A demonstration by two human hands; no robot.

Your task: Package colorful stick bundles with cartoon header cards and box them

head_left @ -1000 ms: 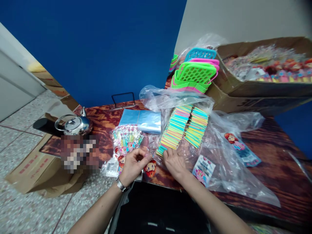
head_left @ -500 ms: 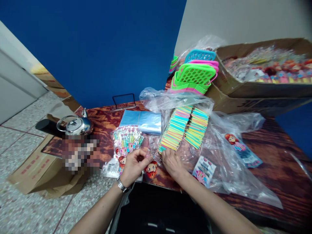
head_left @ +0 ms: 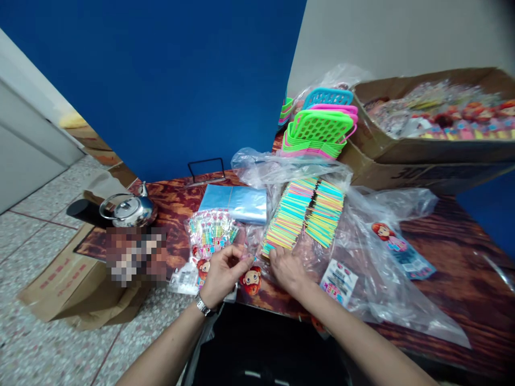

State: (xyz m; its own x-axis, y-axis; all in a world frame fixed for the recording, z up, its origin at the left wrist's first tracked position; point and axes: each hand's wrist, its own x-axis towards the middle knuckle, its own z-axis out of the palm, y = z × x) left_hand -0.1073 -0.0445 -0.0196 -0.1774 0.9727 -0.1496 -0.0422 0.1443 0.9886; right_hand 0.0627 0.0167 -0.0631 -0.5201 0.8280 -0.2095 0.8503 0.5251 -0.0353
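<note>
My left hand [head_left: 225, 271], with a metal watch at the wrist, pinches the edge of a clear printed bag [head_left: 251, 280] showing a red-haired cartoon face. My right hand [head_left: 287, 268] has its fingers curled at the near end of a long pile of colourful thin sticks [head_left: 289, 217]; what its fingertips hold is hidden. A second pile of sticks [head_left: 326, 212] lies to the right on clear plastic. Filled packets [head_left: 211, 236] lie behind my left hand, in front of a stack of blue plastic sheets [head_left: 237, 203].
A steel kettle [head_left: 131, 210] stands at the left table edge above a brown paper bag [head_left: 60, 281]. Green and pink baskets [head_left: 322, 128] are stacked behind. An open carton [head_left: 434, 147] of packets stands back right.
The view has shifted slightly. Both hands stay nearly in place, with my left hand still pinching the bag and my right hand still at the sticks.
</note>
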